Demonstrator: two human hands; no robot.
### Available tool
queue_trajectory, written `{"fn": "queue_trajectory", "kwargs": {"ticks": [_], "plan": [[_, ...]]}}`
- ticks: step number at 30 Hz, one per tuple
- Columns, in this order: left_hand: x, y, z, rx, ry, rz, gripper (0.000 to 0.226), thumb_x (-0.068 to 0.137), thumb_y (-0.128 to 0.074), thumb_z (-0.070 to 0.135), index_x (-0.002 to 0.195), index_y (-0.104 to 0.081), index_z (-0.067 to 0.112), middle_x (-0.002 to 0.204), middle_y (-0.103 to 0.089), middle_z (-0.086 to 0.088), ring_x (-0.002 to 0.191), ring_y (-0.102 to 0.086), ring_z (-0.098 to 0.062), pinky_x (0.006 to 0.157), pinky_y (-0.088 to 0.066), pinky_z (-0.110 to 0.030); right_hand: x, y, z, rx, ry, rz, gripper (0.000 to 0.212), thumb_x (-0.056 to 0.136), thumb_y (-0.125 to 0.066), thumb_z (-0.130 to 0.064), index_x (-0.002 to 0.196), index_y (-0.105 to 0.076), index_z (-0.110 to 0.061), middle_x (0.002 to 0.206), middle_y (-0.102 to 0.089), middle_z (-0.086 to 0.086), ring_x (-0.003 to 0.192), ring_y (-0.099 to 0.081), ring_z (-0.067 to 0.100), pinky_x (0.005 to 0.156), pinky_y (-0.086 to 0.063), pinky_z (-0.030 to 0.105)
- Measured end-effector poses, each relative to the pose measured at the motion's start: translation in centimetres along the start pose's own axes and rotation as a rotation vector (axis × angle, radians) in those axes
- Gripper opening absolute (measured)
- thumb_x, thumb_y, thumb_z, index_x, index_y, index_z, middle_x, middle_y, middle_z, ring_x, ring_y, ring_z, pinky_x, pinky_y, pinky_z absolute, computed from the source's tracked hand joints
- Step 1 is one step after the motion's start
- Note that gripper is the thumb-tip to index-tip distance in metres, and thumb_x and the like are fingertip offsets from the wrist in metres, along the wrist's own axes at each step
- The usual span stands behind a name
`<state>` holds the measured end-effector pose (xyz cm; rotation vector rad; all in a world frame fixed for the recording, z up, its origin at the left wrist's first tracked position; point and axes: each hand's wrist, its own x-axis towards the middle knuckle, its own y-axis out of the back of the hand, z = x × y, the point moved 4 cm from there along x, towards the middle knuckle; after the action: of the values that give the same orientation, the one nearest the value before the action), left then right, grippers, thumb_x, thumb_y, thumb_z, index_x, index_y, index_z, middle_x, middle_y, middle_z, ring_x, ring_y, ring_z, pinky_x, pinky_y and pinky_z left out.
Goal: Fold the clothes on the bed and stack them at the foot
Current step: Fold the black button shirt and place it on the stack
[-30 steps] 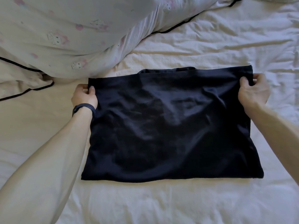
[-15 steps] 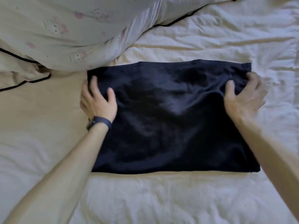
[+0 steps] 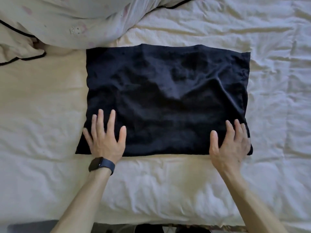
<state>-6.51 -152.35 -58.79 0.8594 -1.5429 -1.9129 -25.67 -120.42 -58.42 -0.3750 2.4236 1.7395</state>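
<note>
A folded black garment (image 3: 168, 98) is lying flat as a wide rectangle in the middle of the bed (image 3: 269, 47), its top edge just beside a pale printed duvet (image 3: 75, 17) that is bunching up at the upper left. The fabric is showing several soft creases, with a deeper ridge running down near its right side. The left hand (image 3: 106, 140) is resting palm-down on the garment's lower left corner, its fingers (image 3: 111, 121) lying straight and spread apart, pressing on the cloth and gripping nothing; the little finger is reaching just over the left edge. A dark watch (image 3: 101, 163) is sitting on that wrist, over the cream sheet below the garment. The right hand (image 3: 230, 145) is lying palm-down on the lower right corner, its fingers (image 3: 229, 130) also straight and slightly spread, touching the cloth without curling round it, with the thumb held out toward the middle. Both forearms are reaching in from the near edge of the bed, well apart from each other.
</note>
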Motion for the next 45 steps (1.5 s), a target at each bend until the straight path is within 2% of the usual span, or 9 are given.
{"fn": "queue_trajectory", "kwargs": {"ticks": [3,6,8,12,21,26,34,42,45], "plan": [[-4.1,2.4,-3.2,-0.319,0.399,0.228,0.058,0.086,-0.065,0.048,0.13,-0.055,0.012,0.135,-0.053,-0.018,0.12,-0.053,-0.038,0.101,-0.044,-0.052,-3.8,1.8,2.8,0.4,-0.341,0.085,0.059,0.093,-0.061,-0.051,0.137,-0.05,-0.013,0.138,-0.051,0.008,0.13,-0.047,0.027,0.113,-0.037,0.045],[-8.3,0.9,-3.8,-0.839,0.994,0.013,0.046,0.085,-0.075,0.042,0.107,-0.052,0.01,0.105,-0.063,-0.013,0.083,-0.062,-0.025,0.077,-0.051,-0.04,-6.5,0.3,4.0,0.978,-0.858,-0.088,0.053,0.096,-0.07,-0.034,0.135,-0.051,-0.003,0.137,-0.058,0.013,0.113,-0.066,0.026,0.101,-0.053,0.043],[-9.0,-0.6,-2.8,-1.081,1.127,-0.208,0.034,0.088,-0.076,0.037,0.094,-0.06,0.008,0.091,-0.066,-0.009,0.074,-0.062,-0.021,0.069,-0.051,-0.033,-6.3,-0.6,3.5,1.221,-1.001,-0.204,0.034,0.097,-0.069,-0.026,0.122,-0.06,-0.004,0.135,-0.062,0.015,0.104,-0.07,0.021,0.089,-0.057,0.036],[-7.2,-1.6,-2.2,-1.364,1.188,-0.192,0.019,0.089,-0.077,0.024,0.094,-0.062,0.014,0.1,-0.069,-0.006,0.086,-0.068,-0.018,0.067,-0.056,-0.026,-4.7,-1.2,2.3,1.366,-1.009,-0.166,0.023,0.093,-0.075,-0.024,0.111,-0.063,-0.015,0.122,-0.069,0.007,0.098,-0.07,0.017,0.073,-0.057,0.03],[-9.5,-1.5,-1.5,-1.373,1.201,-0.001,0.027,0.091,-0.075,0.03,0.083,-0.057,0.012,0.088,-0.062,0.0,0.07,-0.06,-0.016,0.062,-0.055,-0.025,-6.2,0.1,3.6,1.263,-0.876,0.046,0.015,0.093,-0.075,-0.016,0.098,-0.06,-0.018,0.107,-0.07,-0.004,0.093,-0.071,0.011,0.082,-0.06,0.03],[-16.2,-1.2,-1.4,-1.288,1.26,-0.024,0.031,0.091,-0.074,0.034,0.089,-0.058,0.007,0.087,-0.06,-0.004,0.069,-0.056,-0.018,0.057,-0.05,-0.024,-10.3,1.7,7.1,1.236,-0.864,0.069,0.023,0.096,-0.071,-0.015,0.117,-0.062,-0.012,0.107,-0.066,-0.002,0.08,-0.065,0.008,0.057,-0.052,0.019],[-29.4,-2.1,-3.3,-1.115,1.345,-0.054,0.042,0.089,-0.073,0.044,0.102,-0.062,0.006,0.083,-0.062,-0.003,0.061,-0.056,-0.016,0.054,-0.048,-0.026,-21.5,2.0,15.2,1.145,-1.0,0.063,0.035,0.097,-0.07,-0.015,0.129,-0.06,-0.007,0.123,-0.067,0.008,0.107,-0.067,0.024,0.074,-0.055,0.031],[-34.7,-3.9,-4.7,-1.154,1.41,-0.169,0.056,0.091,-0.074,0.033,0.132,-0.051,0.002,0.121,-0.063,-0.013,0.099,-0.066,-0.027,0.081,-0.057,-0.037,-26.1,0.9,20.1,0.973,-1.032,-0.146,0.033,0.092,-0.077,-0.025,0.114,-0.06,-0.007,0.107,-0.064,0.009,0.085,-0.063,0.022,0.062,-0.053,0.026],[-33.5,-1.9,-4.7,-0.885,1.372,-0.123,0.079,0.085,-0.079,0.034,0.146,-0.035,0.009,0.145,-0.046,-0.018,0.128,-0.052,-0.037,0.104,-0.047,-0.05,-25.4,2.0,21.0,0.587,-1.035,-0.163,0.065,0.085,-0.082,-0.037,0.13,-0.053,-0.001,0.127,-0.055,0.019,0.112,-0.058,0.036,0.093,-0.052,0.046]]}}
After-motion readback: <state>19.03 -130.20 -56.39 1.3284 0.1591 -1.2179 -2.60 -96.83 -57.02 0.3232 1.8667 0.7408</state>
